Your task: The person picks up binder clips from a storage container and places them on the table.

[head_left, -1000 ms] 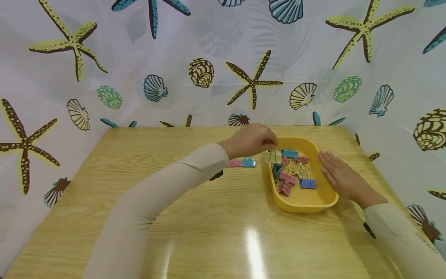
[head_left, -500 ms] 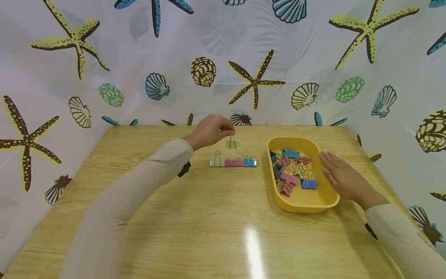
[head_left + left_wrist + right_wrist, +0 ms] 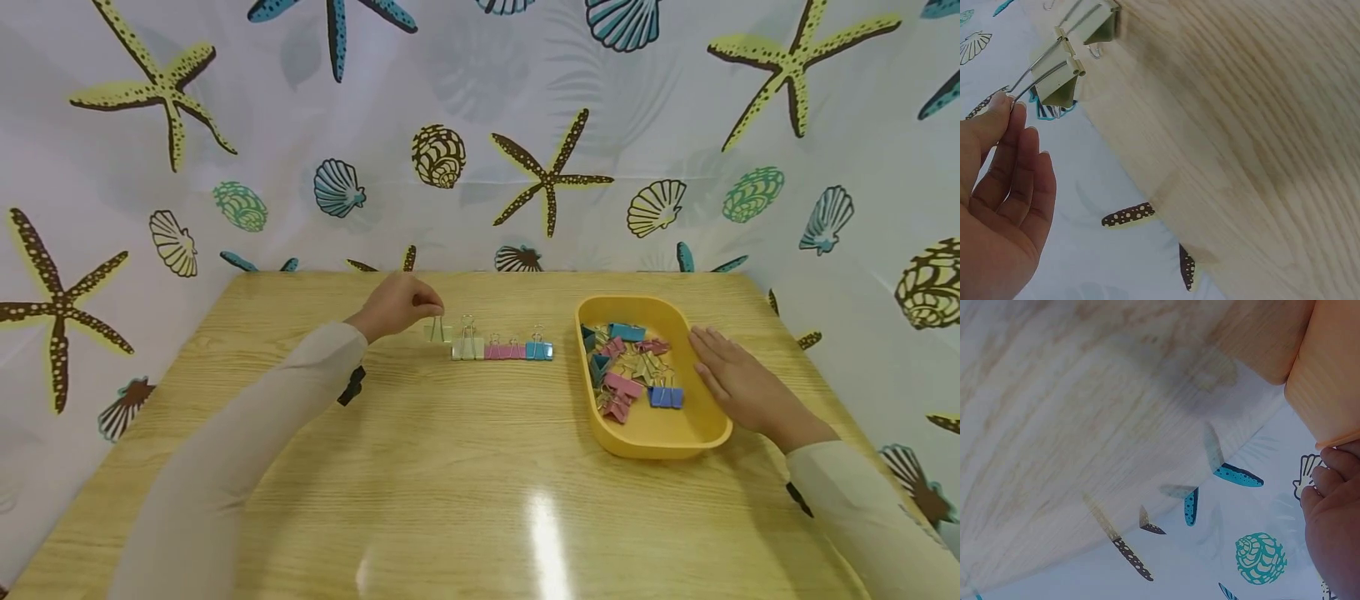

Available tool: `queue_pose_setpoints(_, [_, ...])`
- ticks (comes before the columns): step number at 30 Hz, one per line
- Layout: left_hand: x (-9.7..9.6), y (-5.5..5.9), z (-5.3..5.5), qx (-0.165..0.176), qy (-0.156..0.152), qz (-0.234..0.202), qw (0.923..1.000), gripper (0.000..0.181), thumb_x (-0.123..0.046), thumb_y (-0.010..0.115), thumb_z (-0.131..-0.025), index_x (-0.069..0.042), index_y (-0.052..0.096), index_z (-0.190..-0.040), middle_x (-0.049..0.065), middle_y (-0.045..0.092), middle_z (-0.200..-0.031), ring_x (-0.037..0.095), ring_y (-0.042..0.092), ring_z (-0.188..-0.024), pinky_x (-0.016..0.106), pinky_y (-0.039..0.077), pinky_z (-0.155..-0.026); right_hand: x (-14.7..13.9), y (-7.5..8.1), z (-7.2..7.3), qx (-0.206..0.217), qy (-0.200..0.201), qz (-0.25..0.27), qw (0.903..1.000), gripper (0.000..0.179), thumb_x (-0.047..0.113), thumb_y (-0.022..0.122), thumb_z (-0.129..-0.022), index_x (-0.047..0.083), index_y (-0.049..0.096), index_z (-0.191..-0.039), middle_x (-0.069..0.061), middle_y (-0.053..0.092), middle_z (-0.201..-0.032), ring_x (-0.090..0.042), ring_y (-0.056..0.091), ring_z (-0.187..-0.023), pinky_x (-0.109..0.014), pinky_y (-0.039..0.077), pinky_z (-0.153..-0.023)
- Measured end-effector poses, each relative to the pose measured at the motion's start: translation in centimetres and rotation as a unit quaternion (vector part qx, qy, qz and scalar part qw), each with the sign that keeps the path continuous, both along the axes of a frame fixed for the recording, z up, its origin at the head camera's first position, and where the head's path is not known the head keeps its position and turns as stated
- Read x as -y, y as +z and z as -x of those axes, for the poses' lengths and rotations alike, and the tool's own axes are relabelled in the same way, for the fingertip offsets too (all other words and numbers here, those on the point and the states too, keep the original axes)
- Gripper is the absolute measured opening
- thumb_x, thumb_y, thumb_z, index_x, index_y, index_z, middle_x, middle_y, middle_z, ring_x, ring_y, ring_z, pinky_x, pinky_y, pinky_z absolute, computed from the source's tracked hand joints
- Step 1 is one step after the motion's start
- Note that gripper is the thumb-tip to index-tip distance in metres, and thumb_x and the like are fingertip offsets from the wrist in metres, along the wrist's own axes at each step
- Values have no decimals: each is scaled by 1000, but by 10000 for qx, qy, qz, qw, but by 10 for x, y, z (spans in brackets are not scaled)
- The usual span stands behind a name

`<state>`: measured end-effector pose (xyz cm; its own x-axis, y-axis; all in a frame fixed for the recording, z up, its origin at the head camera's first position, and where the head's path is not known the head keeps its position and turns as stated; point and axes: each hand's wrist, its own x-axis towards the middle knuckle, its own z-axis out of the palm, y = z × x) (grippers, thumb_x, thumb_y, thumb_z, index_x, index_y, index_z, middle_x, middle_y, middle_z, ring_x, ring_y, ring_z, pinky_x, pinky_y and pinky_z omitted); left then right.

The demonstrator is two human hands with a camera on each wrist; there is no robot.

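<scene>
My left hand (image 3: 397, 305) pinches a pale yellow binder clip (image 3: 437, 335) by its wire handles, just off the left end of a row of clips. In the left wrist view thumb and forefinger hold the handle tips of that clip (image 3: 1057, 78), close to another pale yellow clip (image 3: 1097, 26). The row runs from a pale yellow clip (image 3: 468, 350) through two pink clips (image 3: 504, 352) to a blue clip (image 3: 538, 352), handles up. My right hand (image 3: 738, 385) rests with straight fingers against the right side of a yellow tray (image 3: 660, 451).
Inside the tray lie several loose binder clips, among them a blue-violet clip (image 3: 665, 397), a pink clip (image 3: 622, 384) and a light blue clip (image 3: 626, 332). The wooden table (image 3: 420, 483) ends at a patterned cloth (image 3: 465, 225) behind.
From above the tray, my left hand has carried the pale yellow clip leftward past the row and lowered it beside the row's left end. My right hand stays on the tray.
</scene>
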<state>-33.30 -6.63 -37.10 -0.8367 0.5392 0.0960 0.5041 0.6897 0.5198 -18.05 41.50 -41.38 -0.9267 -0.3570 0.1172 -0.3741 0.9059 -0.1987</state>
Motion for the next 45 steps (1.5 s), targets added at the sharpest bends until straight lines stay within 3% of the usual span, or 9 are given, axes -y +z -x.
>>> queue_pose_setpoints(5, [7,-18,0,115,73,191,9997,18,-20,65,-92,-6,76,-98,7,73,-97,19,65,-83,38,51,-75,0,-1,1,17,18,11,10000,52,19,36,-105,-9,24,-147,-30,23,-151,-45,15,-142,-55,10,-114])
queue_pose_setpoints(14, [6,-41,4,452,303,115,9985,17,-21,65,-92,-9,76,-98,5,72,-97,21,66,-85,37,52,-73,0,-2,2,-24,45,19,10000,52,18,37,-105,-10,24,-147,-31,23,-151,-45,15,-142,-53,9,-115])
queue_pose_setpoints(22, [7,-54,16,230,317,19,9992,16,-22,66,-92,-11,77,-96,3,73,-93,17,65,-79,36,52,-71,-1,-4,3,-106,92,22,9999,51,18,36,-105,-10,25,-146,-31,26,-150,-46,18,-141,-52,10,-115])
queue_pose_setpoints(36, [0,-52,11,287,478,33,9984,18,-21,64,-93,-10,75,-100,5,72,-96,19,66,-83,37,52,-75,-3,-4,3,-123,79,32,9999,51,18,37,-105,-10,26,-146,-31,27,-149,-45,17,-141,-50,9,-116])
queue_pose_setpoints(45, [-1,-52,11,237,385,-7,9990,17,-19,64,-93,-7,74,-100,7,71,-93,17,62,-77,34,50,-70,-2,-2,2,-44,34,90,9999,51,20,36,-105,-9,25,-147,-31,26,-150,-45,16,-142,-51,8,-116])
